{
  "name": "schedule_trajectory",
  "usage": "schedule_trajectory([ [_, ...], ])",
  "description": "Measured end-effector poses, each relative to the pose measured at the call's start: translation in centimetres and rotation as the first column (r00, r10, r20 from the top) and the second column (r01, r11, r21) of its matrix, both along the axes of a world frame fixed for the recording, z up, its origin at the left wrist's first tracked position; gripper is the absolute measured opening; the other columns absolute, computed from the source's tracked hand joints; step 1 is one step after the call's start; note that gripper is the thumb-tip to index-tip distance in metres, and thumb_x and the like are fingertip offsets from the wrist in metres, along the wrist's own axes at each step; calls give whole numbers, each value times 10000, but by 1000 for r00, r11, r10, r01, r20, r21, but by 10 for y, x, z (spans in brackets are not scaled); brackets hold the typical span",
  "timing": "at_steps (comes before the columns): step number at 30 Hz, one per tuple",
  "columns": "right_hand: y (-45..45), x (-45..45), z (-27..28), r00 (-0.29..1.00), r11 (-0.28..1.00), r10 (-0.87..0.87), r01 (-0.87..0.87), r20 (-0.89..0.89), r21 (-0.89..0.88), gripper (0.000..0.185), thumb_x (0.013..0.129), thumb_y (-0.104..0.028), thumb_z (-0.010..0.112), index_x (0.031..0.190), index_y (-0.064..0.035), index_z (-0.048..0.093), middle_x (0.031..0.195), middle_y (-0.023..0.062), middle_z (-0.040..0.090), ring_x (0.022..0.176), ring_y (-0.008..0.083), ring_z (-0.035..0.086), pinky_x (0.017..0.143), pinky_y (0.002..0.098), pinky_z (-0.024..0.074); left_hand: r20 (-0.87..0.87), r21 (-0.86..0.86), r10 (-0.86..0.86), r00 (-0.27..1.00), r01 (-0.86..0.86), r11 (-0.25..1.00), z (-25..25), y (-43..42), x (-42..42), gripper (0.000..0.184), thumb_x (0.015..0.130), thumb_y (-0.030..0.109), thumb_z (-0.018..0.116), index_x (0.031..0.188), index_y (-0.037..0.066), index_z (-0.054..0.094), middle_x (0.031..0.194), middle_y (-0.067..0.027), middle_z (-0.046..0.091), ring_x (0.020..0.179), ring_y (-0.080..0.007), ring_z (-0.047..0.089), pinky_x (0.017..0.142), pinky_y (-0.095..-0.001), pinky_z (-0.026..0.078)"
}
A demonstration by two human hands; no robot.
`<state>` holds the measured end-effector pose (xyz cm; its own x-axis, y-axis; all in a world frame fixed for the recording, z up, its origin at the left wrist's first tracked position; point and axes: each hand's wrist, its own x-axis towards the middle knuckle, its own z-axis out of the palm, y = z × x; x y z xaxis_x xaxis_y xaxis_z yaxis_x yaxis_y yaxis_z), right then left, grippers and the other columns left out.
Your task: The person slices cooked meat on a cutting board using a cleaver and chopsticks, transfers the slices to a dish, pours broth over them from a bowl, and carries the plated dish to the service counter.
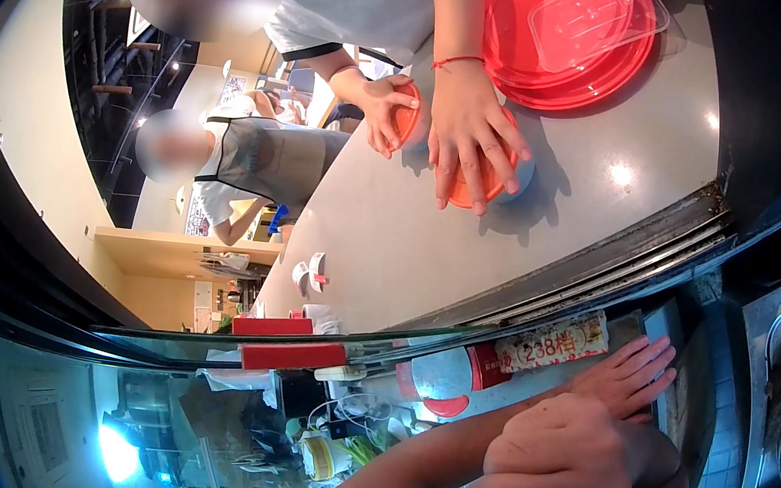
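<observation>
My left hand [630, 376] reaches out from the lower left, palm down, fingers spread and empty. My right hand [559, 467] is a loose fist in front of my left wrist and forearm, its thumb toward the bottom edge; nothing shows in it, and whether it touches the forearm is unclear. Just beyond my left hand is a red and white sign [556, 342] with "238" on it. Across the grey counter [428, 259], another person's hands [470, 140] rest on two round containers with orange lids [471, 190].
Stacked red plates [533, 79], topped by a clear lid [590, 32], stand on the counter. A metal track [630, 248] and a glass edge [207, 343] run along it. Farther back is a person in an apron [267, 162]. Red boxes [295, 355] lie near the glass.
</observation>
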<state>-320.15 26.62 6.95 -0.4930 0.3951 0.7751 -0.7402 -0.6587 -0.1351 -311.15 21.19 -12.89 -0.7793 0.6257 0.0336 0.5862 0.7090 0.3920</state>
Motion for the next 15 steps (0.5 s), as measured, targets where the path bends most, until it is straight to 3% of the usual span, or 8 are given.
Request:
schedule_trajectory([
  [3, 20, -19, -16, 972, 974, 53, 1, -228, 228, 199, 976, -174, 623, 1115, -44, 679, 729, 21, 568, 560, 95, 513, 471, 215, 411, -27, -15, 6, 1000, -6, 1000, -2, -2, -1, 709, 928, 343, 631, 1485, -45, 428, 1605, -296, 341, 1548, -434, 238, 1264, -569, 187],
  [5, 26, -19, -13, 952, 920, 206, -110, -226, 376, 199, 991, -188, 629, 1128, -61, 698, 761, 39, 629, 603, 107, 595, 525, 226, 476, -37, -14, 16, 999, -16, 1000, 4, -2, -1, 714, 914, 341, 645, 1476, -46, 434, 1597, -299, 350, 1543, -437, 246, 1262, -570, 194],
  [7, 32, -3, -4, 929, 831, 368, -351, 47, 432, 129, 971, -213, 701, 1006, -98, 749, 656, -17, 591, 530, 66, 563, 487, 219, 416, -35, 2, 31, 999, -31, 1000, 7, 0, -1, 724, 892, 339, 666, 1461, -48, 443, 1583, -305, 365, 1536, -443, 262, 1259, -572, 205],
  [8, 37, -9, -1, 906, 780, 422, -380, 32, 496, 114, 951, -183, 708, 992, -87, 754, 671, -8, 615, 551, 107, 594, 516, 244, 454, -20, 7, 39, 999, -39, 999, 6, 0, 0, 724, 889, 336, 667, 1458, -53, 444, 1578, -308, 370, 1532, -445, 269, 1258, -572, 208],
  [11, 45, -4, -21, 905, 812, 308, -411, 293, 416, 291, 977, -316, 640, 1040, -52, 746, 763, 68, 656, 688, 181, 643, 672, 301, 496, 238, 120, 88, 967, -119, 986, 7, 1, 0, 684, 908, 334, 621, 1460, -34, 456, 1579, -284, 380, 1534, -425, 273, 1258, -555, 215],
  [13, 52, 3, -36, 857, 833, 225, -416, 464, 365, 410, 995, -405, 594, 1073, -30, 741, 824, 118, 683, 779, 230, 676, 777, 339, 525, 648, 242, 89, 757, -315, 918, 14, 0, -7, 613, 959, 340, 530, 1479, 20, 478, 1606, -220, 378, 1549, -377, 254, 1264, -521, 216],
  [14, 54, 6, -42, 819, 845, 184, -414, 543, 339, 470, 1003, -449, 571, 1089, -18, 738, 855, 144, 697, 825, 255, 693, 829, 358, 539, 610, 247, 83, 788, -289, 925, 16, -2, -8, 597, 964, 339, 517, 1471, 25, 492, 1604, -217, 382, 1548, -378, 257, 1263, -521, 217],
  [15, 41, 2, -27, 763, 953, 120, -268, 635, 142, 510, 1022, -475, 524, 1208, -17, 648, 972, 194, 681, 881, 263, 703, 872, 364, 547, 571, 251, 77, 818, -263, 932, 18, -5, -10, 582, 970, 339, 504, 1464, 31, 506, 1603, -214, 385, 1546, -379, 261, 1262, -521, 219],
])
